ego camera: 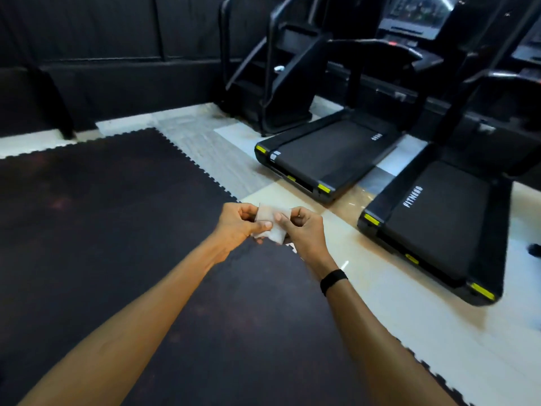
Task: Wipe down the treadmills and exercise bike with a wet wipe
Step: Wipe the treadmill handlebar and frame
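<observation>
Mid-frame: wet wipe (270, 224) pinched between left hand (238, 225) and right hand (304, 230), partly hidden by fingers. Right of frame: two treadmills, far (328, 153) and near (433, 227), consoles cut off, blurred.

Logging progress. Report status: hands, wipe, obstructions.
Left hand and right hand both pinch the wet wipe. Nearer treadmill untouched. Nothing in the way.

Premises present as a gym: two black treadmills (330, 153) (433, 230) with yellow-tipped decks stand side by side on pale tile, a stair-climbing machine (281, 68) stands beyond them, and interlocking dark rubber floor mats (102, 215) cover the open floor.
</observation>
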